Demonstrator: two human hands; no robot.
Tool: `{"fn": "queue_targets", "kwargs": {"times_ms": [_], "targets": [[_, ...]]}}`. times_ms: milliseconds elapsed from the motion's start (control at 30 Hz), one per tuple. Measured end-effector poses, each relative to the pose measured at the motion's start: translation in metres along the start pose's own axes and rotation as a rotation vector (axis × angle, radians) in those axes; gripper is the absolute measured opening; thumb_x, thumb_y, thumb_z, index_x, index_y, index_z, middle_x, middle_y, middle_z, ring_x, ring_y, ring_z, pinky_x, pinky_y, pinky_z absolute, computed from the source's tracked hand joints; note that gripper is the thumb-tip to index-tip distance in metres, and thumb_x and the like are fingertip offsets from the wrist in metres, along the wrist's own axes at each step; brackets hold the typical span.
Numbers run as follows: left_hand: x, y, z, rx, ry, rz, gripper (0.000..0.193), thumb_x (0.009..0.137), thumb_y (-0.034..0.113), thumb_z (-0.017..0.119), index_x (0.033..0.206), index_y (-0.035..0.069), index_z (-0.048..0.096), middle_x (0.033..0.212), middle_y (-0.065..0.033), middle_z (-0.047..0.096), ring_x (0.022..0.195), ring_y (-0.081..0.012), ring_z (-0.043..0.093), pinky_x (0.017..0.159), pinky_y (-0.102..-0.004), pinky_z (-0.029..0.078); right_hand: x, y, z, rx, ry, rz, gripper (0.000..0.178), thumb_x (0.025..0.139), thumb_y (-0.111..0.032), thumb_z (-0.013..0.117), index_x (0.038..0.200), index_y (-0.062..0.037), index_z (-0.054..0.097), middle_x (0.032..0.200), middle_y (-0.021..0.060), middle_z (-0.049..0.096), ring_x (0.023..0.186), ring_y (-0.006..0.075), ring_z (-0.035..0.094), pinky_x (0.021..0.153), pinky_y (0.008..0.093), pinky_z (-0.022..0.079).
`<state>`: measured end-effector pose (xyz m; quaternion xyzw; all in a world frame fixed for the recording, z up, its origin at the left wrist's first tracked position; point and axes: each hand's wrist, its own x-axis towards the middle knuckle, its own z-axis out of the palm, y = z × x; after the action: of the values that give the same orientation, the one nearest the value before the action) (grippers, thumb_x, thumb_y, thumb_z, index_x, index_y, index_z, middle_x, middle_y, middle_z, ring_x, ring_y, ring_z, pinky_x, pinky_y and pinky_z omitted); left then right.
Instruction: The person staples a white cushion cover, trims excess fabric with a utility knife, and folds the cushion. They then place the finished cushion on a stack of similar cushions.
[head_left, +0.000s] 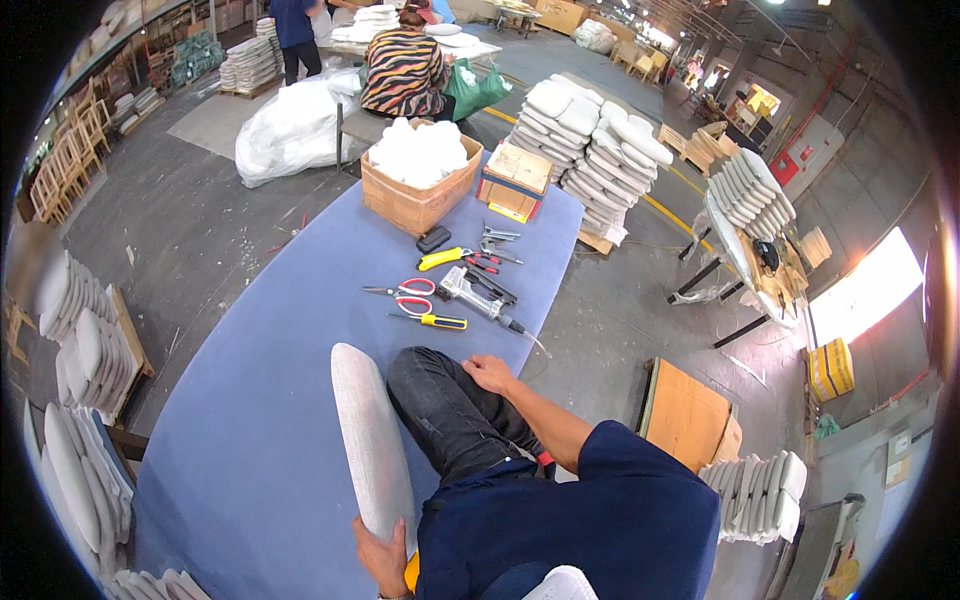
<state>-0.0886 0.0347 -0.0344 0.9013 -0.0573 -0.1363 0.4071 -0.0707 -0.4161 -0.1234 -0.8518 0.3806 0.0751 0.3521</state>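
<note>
Support at one end only

Bare left hand (382, 555) curls around the near end of a long off-white fabric cushion (370, 440) on the flat blue table (270, 420); the bare right hand (488, 373) rests loosely bent on a dark-denim leg (430, 400). Steadying probably wants both palms, clear of red-and-white-handled scissors (398, 293).

Free passage across blue tabletop (255, 400) left of the cushion (371, 440); beyond the knee (418, 368), obstacles (scissors (419, 287), screwdriver (443, 321), pneumatic gun (470, 293)).
</note>
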Motion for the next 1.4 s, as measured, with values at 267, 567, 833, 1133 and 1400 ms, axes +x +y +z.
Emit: {"fn": "queue_targets", "kwargs": {"times_ms": [267,567,833,1133,1400], "targets": [[-0.004,0.016,0.009,0.081,-0.025,-0.054,0.072,0.076,0.030,0.085,0.134,0.000,0.054,0.122,-0.0275,0.066,0.113,-0.0470,0.064,0.095,-0.0500,0.051,0.010,0.029,-0.001,0.012,0.116,-0.027,0.059,0.101,-0.055,0.051,0.120,-0.0030,0.073,0.120,0.0233,0.072,0.114,0.0427,0.067,0.097,0.0479,0.053],[-0.014,0.021,0.012,0.099,0.082,0.014,0.078,0.080,0.040,0.085,0.141,0.004,0.053,0.130,-0.0208,0.066,0.116,-0.0390,0.066,0.096,-0.0471,0.054,-0.011,0.048,0.002,0.090,0.027,-0.152,0.042,0.105,-0.041,0.059,0.104,-0.0002,0.070,0.080,0.0008,0.061,0.070,0.0112,0.052,0.064,0.0311,0.046],[-0.027,0.038,0.010,0.097,0.063,-0.049,0.078,0.083,0.043,0.081,0.145,0.008,0.050,0.128,-0.0164,0.066,0.116,-0.0366,0.066,0.095,-0.0466,0.056,0.017,0.042,-0.018,0.287,-0.204,0.002,0.049,0.108,-0.044,0.055,0.096,0.0016,0.067,0.074,0.0009,0.060,0.069,0.0116,0.056,0.064,0.0285,0.047],[-0.028,0.041,0.014,0.050,0.118,-0.046,0.075,0.083,0.041,0.081,0.145,0.009,0.052,0.131,-0.0155,0.065,0.118,-0.0359,0.065,0.096,-0.0462,0.055,0.030,0.004,-0.025,0.088,-0.094,-0.230,0.049,0.108,-0.045,0.056,0.111,0.0029,0.065,0.098,0.0084,0.066,0.094,0.0211,0.064,0.087,0.0343,0.051],[-0.079,-0.002,0.039,-0.077,0.307,-0.066,0.072,0.082,0.035,0.086,0.143,0.012,0.056,0.131,-0.0171,0.068,0.116,-0.0363,0.067,0.097,-0.0446,0.054,0.063,-0.201,0.040,0.612,-0.260,-0.416,0.055,0.108,-0.041,0.053,0.144,0.0004,0.055,0.138,0.0121,0.057,0.128,0.0230,0.053,0.108,0.0355,0.041]]}}
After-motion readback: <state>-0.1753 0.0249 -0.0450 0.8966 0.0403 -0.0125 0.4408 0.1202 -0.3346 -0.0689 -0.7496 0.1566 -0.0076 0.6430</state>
